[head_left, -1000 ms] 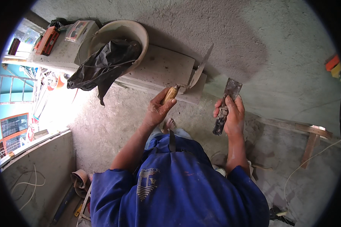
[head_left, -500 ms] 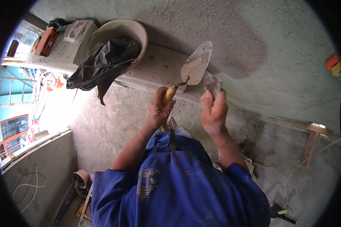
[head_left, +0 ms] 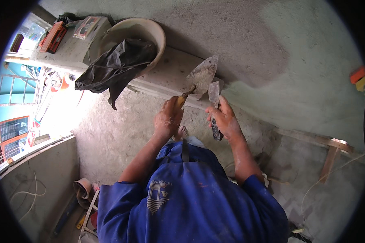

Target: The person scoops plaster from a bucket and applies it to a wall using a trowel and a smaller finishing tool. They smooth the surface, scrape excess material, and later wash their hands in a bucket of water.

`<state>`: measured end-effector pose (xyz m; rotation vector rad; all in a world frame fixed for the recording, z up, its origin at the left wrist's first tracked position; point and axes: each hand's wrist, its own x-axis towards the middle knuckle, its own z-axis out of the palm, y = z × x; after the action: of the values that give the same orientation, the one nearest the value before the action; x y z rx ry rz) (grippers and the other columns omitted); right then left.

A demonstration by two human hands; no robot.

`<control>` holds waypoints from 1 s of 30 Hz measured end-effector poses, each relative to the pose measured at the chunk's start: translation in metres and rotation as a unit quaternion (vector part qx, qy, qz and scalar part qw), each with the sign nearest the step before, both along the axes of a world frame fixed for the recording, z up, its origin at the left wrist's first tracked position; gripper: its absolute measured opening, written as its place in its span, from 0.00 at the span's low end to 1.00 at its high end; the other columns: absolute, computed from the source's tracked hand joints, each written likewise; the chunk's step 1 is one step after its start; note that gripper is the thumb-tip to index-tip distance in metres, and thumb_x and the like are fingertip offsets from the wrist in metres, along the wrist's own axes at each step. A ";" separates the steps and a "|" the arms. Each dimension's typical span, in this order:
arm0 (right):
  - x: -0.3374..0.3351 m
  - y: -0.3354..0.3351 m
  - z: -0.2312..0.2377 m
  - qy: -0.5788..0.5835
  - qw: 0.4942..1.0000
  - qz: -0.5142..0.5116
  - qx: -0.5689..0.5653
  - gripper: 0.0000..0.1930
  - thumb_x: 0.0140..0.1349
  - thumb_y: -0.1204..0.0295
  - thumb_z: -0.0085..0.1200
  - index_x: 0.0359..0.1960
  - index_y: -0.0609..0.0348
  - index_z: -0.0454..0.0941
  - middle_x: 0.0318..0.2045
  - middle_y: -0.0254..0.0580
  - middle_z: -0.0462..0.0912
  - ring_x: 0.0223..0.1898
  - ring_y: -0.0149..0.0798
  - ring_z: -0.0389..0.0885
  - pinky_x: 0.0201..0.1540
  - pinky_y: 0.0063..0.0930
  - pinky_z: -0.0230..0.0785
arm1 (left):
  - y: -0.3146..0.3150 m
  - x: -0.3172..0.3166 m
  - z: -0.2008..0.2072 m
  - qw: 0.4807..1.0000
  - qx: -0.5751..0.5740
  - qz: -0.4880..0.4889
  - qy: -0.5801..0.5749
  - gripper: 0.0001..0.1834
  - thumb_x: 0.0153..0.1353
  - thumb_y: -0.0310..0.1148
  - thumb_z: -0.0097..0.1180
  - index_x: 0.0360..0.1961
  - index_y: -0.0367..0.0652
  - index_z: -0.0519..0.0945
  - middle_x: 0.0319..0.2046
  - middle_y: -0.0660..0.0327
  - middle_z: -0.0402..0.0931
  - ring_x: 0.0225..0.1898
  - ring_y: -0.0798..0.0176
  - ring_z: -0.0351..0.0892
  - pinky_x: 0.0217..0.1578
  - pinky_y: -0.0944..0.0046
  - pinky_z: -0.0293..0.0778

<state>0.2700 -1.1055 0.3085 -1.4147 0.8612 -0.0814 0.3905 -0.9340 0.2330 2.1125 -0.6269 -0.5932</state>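
Observation:
My left hand [head_left: 168,118] is closed round the wooden handle of a pointed trowel [head_left: 202,74], whose blade points up toward the wall. Smears of pale material cover that blade. In my right hand [head_left: 227,120] is a putty knife [head_left: 214,94] with a dark, spattered handle; its narrow blade points upward just right of the trowel. The two blades are close together, and I cannot tell whether they touch. Left of the trowel, a large bucket [head_left: 160,36] stands on a ledge with a black plastic bag [head_left: 119,65] draped over its rim.
A plastered wall [head_left: 247,40] with a darker damp patch rises beyond the ledge [head_left: 174,62]. An orange-red case [head_left: 54,37] lies at the far left. A wooden frame [head_left: 331,158] and a loose cable [head_left: 312,189] are at the right. My bare foot [head_left: 181,132] is on the floor below my hands.
The trowel has tilted and dropped a little lower. My right hand has turned, so the putty knife's handle now shows and its blade has swung left, nearer the trowel. The view has shifted slightly.

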 end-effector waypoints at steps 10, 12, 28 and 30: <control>-0.020 -0.016 -0.071 -0.029 0.975 -0.093 0.200 0.32 0.64 0.73 0.56 0.70 0.62 0.61 0.40 0.42 0.77 0.33 0.32 0.79 0.34 0.25 0.76 | -0.004 0.018 -0.038 0.997 0.053 -0.049 -0.018 0.28 0.61 0.37 0.58 0.62 0.53 0.68 0.52 0.49 0.75 0.48 0.38 0.79 0.44 0.43 0.76; -0.012 -0.016 -0.076 -0.043 0.977 -0.103 0.181 0.30 0.64 0.74 0.56 0.68 0.63 0.64 0.39 0.42 0.78 0.33 0.33 0.80 0.34 0.24 0.77 | -0.004 0.022 -0.054 0.997 0.038 -0.057 -0.029 0.27 0.61 0.38 0.59 0.62 0.52 0.69 0.51 0.49 0.75 0.47 0.38 0.79 0.44 0.44 0.77; 0.052 -0.035 -0.103 -0.150 0.935 -0.173 0.272 0.15 0.63 0.71 0.62 0.48 0.67 0.78 0.38 0.44 0.84 0.36 0.43 0.85 0.37 0.31 0.82 | -0.006 0.025 -0.113 0.988 -0.036 -0.117 -0.089 0.25 0.63 0.40 0.59 0.60 0.48 0.71 0.46 0.45 0.79 0.46 0.38 0.80 0.45 0.44 0.76; 0.069 -0.038 -0.086 0.020 0.987 -0.114 0.111 0.14 0.64 0.66 0.63 0.43 0.65 0.79 0.37 0.41 0.83 0.33 0.37 0.83 0.34 0.29 0.79 | -0.005 0.024 -0.105 0.993 -0.021 -0.100 -0.052 0.25 0.63 0.40 0.59 0.60 0.48 0.70 0.46 0.45 0.79 0.46 0.38 0.80 0.45 0.44 0.76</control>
<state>0.3387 -1.1434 0.2224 -1.1106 1.0296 -0.1276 0.4149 -0.9393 0.1281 2.0654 -0.9113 -0.5768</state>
